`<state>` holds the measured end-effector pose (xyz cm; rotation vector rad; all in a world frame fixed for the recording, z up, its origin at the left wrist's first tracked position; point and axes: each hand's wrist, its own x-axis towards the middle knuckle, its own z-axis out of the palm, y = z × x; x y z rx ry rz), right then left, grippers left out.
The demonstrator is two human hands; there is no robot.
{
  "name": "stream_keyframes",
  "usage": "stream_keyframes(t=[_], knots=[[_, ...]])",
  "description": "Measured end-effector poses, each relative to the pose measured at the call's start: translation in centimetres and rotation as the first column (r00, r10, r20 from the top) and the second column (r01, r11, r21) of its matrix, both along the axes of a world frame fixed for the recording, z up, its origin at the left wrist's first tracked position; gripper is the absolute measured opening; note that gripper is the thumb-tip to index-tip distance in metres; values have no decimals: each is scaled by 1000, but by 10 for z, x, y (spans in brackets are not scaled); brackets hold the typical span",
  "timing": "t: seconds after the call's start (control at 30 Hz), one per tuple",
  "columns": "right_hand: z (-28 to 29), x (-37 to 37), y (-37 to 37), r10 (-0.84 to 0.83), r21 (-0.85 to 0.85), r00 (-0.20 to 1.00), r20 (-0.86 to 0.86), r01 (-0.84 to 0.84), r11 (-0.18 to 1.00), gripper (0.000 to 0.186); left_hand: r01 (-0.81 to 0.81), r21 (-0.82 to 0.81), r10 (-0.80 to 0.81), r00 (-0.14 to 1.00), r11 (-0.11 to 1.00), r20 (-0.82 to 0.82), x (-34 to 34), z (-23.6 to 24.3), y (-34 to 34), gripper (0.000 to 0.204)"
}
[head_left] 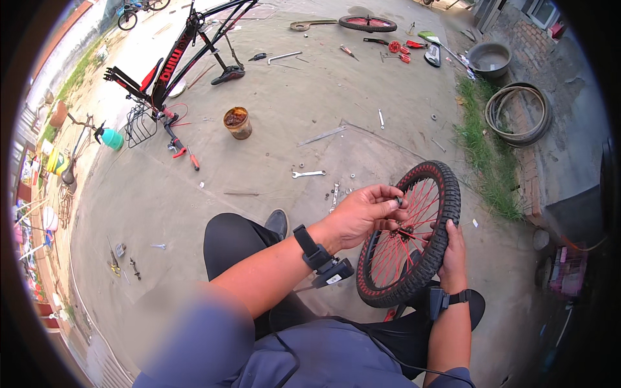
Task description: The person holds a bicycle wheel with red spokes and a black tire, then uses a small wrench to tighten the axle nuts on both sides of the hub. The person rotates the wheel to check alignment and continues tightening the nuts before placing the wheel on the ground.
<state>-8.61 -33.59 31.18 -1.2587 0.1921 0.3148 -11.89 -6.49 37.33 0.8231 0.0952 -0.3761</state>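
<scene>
Wheel (409, 235) held tilted between left hand (362, 215) and right hand (454, 249); right clasps its tyre (449, 194), left, nearer hub (405, 231), pinches small dark part (398, 202) beside wheel's spoked left face.

Spokes (387, 257) bar straight passage through the wheel (451, 184), with only narrow gaps between them. A lane of ground (477, 249) separates the wheel's right side from the grass strip (479, 145). Ahead to the left, a brown tub (240, 133) and a spanner (308, 174) obstruct low reach, though a gap lies between the two.
</scene>
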Motion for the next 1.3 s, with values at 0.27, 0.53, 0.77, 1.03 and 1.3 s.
stream_keyframes(t=[0.27, 0.53, 0.77, 1.03, 1.3], knots=[[0, 8, -6, 29, -34, 1000, -5, -29, 999, 34, 68, -252, -49, 996, 965, 81, 3, -3, 10, 27], [-9, 5, -7, 1, 1, 1000, 12, -1, 1000, 35, 73, -218, -54, 994, 973, 90, 0, -10, 9, 31], [-19, 11, -12, -17, -6, 999, 28, 17, 1000, 37, 76, -220, -54, 993, 973, 103, 2, -10, 6, 30], [-21, 11, -11, -4, 8, 999, 35, 4, 1000, 37, 61, -190, -52, 997, 980, 50, 3, -10, 9, 22], [-13, 11, -10, 14, -34, 1000, -8, -14, 999, 38, -36, -16, 35, 997, 999, -68, 8, -27, 10, 14]])
